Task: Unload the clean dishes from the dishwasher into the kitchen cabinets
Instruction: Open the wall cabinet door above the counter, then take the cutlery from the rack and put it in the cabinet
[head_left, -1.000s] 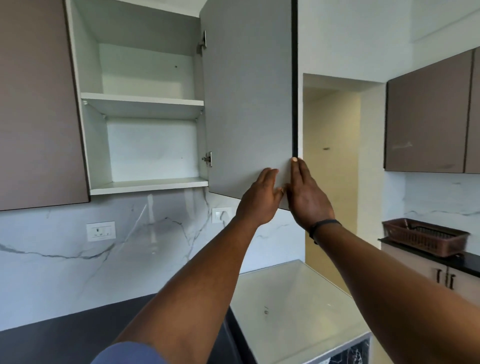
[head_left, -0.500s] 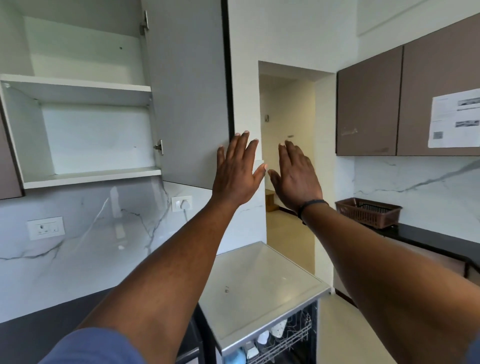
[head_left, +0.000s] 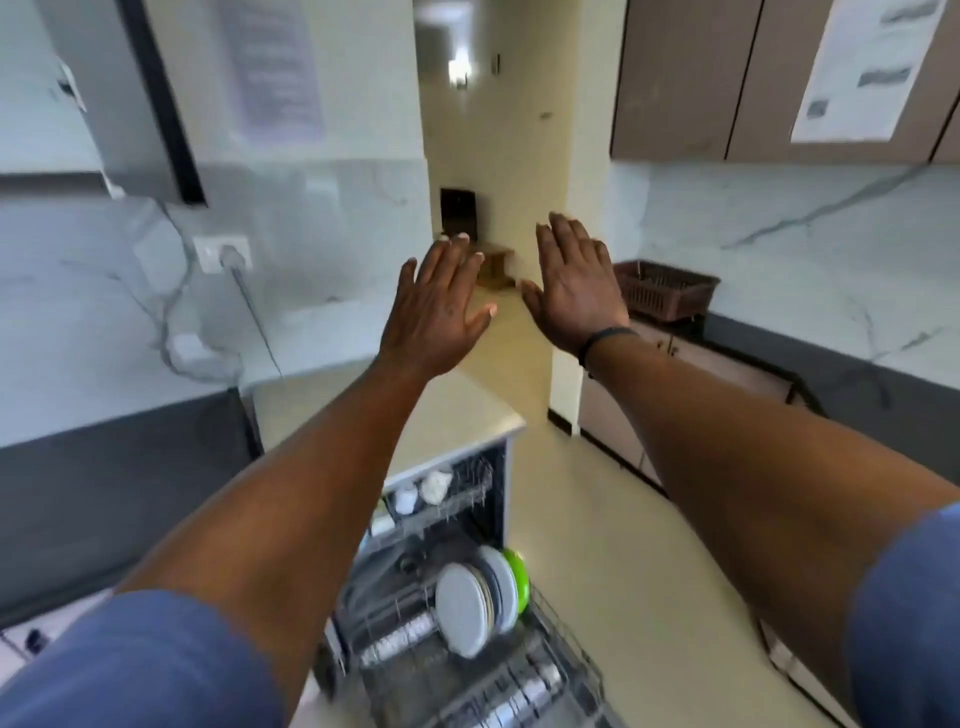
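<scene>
Dishwasher (head_left: 457, 587) open below, lower rack (head_left: 550, 670) pulled out: grey plates (head_left: 467, 605) upright, green plate (head_left: 518, 571) behind them. Left hand (head_left: 439, 306) and right hand (head_left: 576, 288) raised, empty, fingers extended and slightly spread. Brown basket (head_left: 665, 291) on right counter.

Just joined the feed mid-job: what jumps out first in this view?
Two bare hands, left hand and right hand, held up open and empty at centre frame. Below them the open dishwasher, its lower rack holding upright grey plates and a green plate behind them. A brown basket sits on the right-hand counter.
</scene>
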